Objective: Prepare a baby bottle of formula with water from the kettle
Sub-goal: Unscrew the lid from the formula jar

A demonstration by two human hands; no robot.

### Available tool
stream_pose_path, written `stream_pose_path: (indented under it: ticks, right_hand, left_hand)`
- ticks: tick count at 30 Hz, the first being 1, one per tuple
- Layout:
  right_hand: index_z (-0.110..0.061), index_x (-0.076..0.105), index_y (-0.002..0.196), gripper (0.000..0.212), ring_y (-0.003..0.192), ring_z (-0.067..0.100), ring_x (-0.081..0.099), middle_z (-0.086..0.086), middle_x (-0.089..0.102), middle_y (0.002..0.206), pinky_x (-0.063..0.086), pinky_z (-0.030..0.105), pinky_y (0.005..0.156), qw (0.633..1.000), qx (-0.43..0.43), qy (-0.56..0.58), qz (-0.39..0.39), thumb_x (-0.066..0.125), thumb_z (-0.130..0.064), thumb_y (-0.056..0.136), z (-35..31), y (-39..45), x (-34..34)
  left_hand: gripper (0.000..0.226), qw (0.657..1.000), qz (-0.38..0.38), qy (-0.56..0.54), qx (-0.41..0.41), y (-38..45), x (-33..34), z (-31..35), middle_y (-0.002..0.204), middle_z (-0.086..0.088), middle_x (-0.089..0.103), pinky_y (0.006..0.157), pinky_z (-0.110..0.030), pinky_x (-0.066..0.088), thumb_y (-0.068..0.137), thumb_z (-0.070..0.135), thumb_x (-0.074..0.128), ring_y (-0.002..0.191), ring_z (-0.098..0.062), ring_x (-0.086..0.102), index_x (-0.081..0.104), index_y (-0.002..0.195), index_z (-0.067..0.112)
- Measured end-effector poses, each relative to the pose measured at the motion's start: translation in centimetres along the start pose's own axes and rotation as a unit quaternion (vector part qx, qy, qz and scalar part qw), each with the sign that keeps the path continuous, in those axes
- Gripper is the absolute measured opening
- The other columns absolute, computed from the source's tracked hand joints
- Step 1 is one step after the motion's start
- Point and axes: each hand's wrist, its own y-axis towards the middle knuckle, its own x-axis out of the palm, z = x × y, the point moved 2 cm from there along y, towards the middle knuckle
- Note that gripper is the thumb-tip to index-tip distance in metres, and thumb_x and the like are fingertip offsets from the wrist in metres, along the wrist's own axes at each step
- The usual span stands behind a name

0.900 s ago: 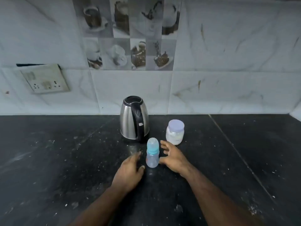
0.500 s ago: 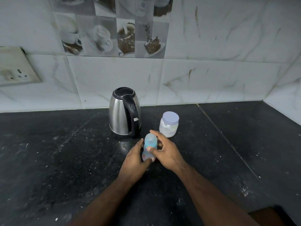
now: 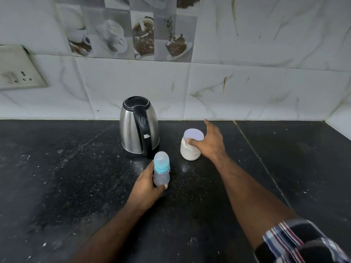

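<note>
A small clear baby bottle (image 3: 161,171) with a teal collar and a domed cap stands upright on the black counter (image 3: 76,177), gripped around its lower body by my left hand (image 3: 147,186). Behind it stands a steel kettle (image 3: 139,125) with a black lid and handle. To the right is a jar of white formula powder (image 3: 190,148) with a pale lilac lid. My right hand (image 3: 209,142) rests against the jar's right side, thumb on its front just under the lid, fingers spread.
A white marble-tiled wall runs close behind the kettle and turns a corner at far right. A switch and socket plate (image 3: 17,73) is on the wall at left. My striped sleeve (image 3: 296,242) shows at bottom right.
My right hand let go of the bottle and moved right to the formula jar. My left hand closed around the bottle. The camera moved nearer.
</note>
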Motion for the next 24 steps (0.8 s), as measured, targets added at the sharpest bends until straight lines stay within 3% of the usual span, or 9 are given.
stream_pose_path:
  ticks: [3, 7, 11, 13, 15, 19, 22, 24]
  right_hand:
    - [-0.019, 0.029, 0.159, 0.103, 0.146, 0.028, 0.036, 0.009, 0.034, 0.162, 0.032, 0.04, 0.117, 0.994, 0.003, 0.013, -0.105, 0.085, -0.045, 0.077, 0.3, 1.7, 1.7]
    - [-0.029, 0.048, 0.149, 0.081, 0.129, 0.03, 0.054, 0.01, 0.05, 0.144, 0.043, 0.037, 0.103, 0.996, -0.026, -0.035, -0.072, 0.081, -0.048, 0.077, 0.7, 1.0, 2.4]
    - [-0.036, 0.049, 0.147, 0.083, 0.127, 0.026, 0.055, 0.004, 0.053, 0.142, 0.044, 0.038, 0.099, 0.997, -0.055, -0.015, -0.043, 0.076, -0.061, 0.073, -1.1, -0.5, -1.0]
    - [-0.037, 0.05, 0.145, 0.087, 0.126, 0.022, 0.056, 0.0, 0.054, 0.142, 0.045, 0.037, 0.097, 0.995, -0.089, 0.002, -0.049, 0.076, -0.066, 0.068, -3.2, -1.3, -3.8]
    - [-0.039, 0.051, 0.144, 0.088, 0.126, 0.019, 0.054, -0.002, 0.054, 0.143, 0.046, 0.037, 0.098, 0.991, -0.119, 0.003, -0.055, 0.075, -0.071, 0.065, -5.8, -2.4, -6.6]
    - [-0.04, 0.055, 0.14, 0.084, 0.127, 0.014, 0.054, -0.005, 0.052, 0.148, 0.043, 0.034, 0.095, 0.979, -0.181, 0.001, -0.088, 0.072, -0.076, 0.066, -10.7, -5.5, -9.7]
    - [-0.034, 0.064, 0.13, 0.066, 0.111, 0.006, 0.06, -0.014, 0.063, 0.128, 0.049, 0.028, 0.087, 0.971, -0.205, 0.006, -0.125, 0.071, -0.071, 0.075, -12.8, -7.6, -10.1]
    - [-0.034, 0.065, 0.121, 0.069, 0.103, 0.007, 0.063, -0.013, 0.064, 0.119, 0.053, 0.032, 0.087, 0.97, -0.198, -0.02, -0.137, 0.061, -0.083, 0.072, -13.6, -8.2, -10.0]
  left_hand:
    - [0.083, 1.0, 0.003, 0.013, -0.018, -0.7, 0.0, 0.5, 0.133, 0.013, 0.059, 0.105, -0.039, 0.05, 0.08, 0.022, 0.076, 0.122, -0.011, 0.056, 0.037, 0.152, 0.036]
    - [0.095, 0.998, 0.021, -0.018, -0.063, -1.9, -1.0, 0.4, 0.145, 0.008, 0.058, 0.108, -0.041, 0.05, 0.075, 0.033, 0.074, 0.128, -0.011, 0.058, 0.031, 0.159, 0.03]
    - [0.052, 0.98, 0.165, -0.101, -0.045, -3.7, -3.2, 2.5, 0.114, 0.008, 0.068, 0.101, -0.038, 0.054, 0.089, 0.005, 0.067, 0.1, -0.002, 0.065, 0.057, 0.135, 0.027]
    - [0.045, 0.97, 0.196, -0.142, -0.004, -4.2, -4.2, 5.0, 0.11, 0.008, 0.067, 0.097, -0.034, 0.057, 0.092, 0.006, 0.068, 0.092, 0.001, 0.064, 0.058, 0.129, 0.029]
    - [0.053, 0.973, 0.161, -0.162, 0.036, -4.0, -4.7, 7.8, 0.118, 0.009, 0.065, 0.095, -0.029, 0.057, 0.091, 0.014, 0.074, 0.1, 0.0, 0.065, 0.053, 0.138, 0.029]
    - [0.095, 0.982, 0.032, -0.152, 0.108, -3.0, -4.4, 12.9, 0.143, 0.016, 0.052, 0.099, -0.029, 0.053, 0.077, 0.039, 0.089, 0.124, -0.003, 0.056, 0.033, 0.154, 0.038]
    - [0.09, 0.975, 0.038, -0.174, 0.132, -2.7, -4.2, 14.1, 0.131, 0.013, 0.06, 0.092, -0.025, 0.056, 0.067, 0.038, 0.091, 0.115, 0.001, 0.062, 0.04, 0.14, 0.034]
    - [0.085, 0.973, 0.055, -0.186, 0.129, -2.6, -4.2, 13.9, 0.126, 0.009, 0.064, 0.092, -0.03, 0.058, 0.063, 0.038, 0.091, 0.111, -0.002, 0.065, 0.045, 0.134, 0.031]
